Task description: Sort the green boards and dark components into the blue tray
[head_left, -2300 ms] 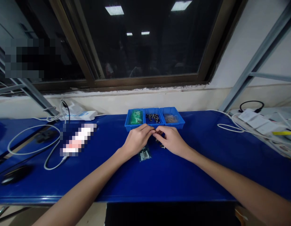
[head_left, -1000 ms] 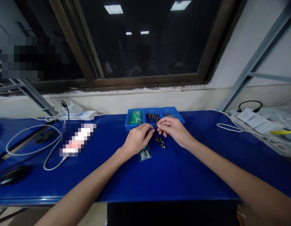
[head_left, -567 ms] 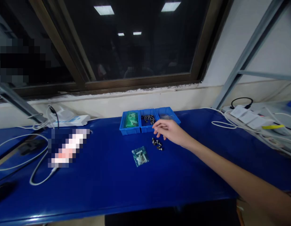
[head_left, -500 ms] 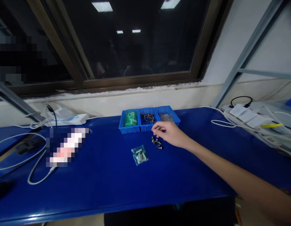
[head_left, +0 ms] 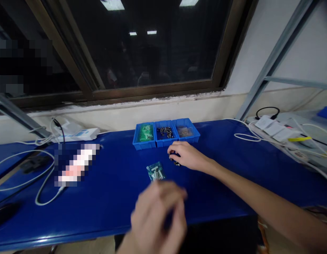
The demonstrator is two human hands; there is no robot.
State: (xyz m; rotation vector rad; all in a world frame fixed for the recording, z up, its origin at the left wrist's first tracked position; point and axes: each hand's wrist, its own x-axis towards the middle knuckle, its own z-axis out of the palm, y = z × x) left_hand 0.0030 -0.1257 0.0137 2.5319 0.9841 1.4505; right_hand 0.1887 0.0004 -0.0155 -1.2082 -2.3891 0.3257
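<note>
We have our right hand (head_left: pixel 188 157) on the table (head_left: pixel 218 197), its fingers curled together and bent down over the loose screws (head_left: pixel 175 162), which sit right at the fingertips. The fingers hide most of the small cluster, so we cannot tell whether they are pinching any. Our left hand (head_left: pixel 158 218) is raised near the camera, well in front of the right hand and badly blurred. Its fingers are bunched, but we cannot tell whether they hold anything.

Just in front of the right hand and to its left lies a bag (head_left: pixel 155 171) of long screws, flat on the table. Its screws seem to run roughly toward us, though the blurred left hand crowds its near edge. The loose screws are too small and too covered to show any one direction.

Beyond the right hand stand three blue bins in a row. The left bin (head_left: pixel 137 139) holds green boards (head_left: pixel 144 133), the middle bin (head_left: pixel 163 141) holds many dark screws (head_left: pixel 165 132), and the right bin (head_left: pixel 193 135) holds a clear packet (head_left: pixel 184 131). So far, we see nothing put together. Far to the right of the hand are a white cable (head_left: pixel 246 137) and a power strip (head_left: pixel 274 127).
</note>
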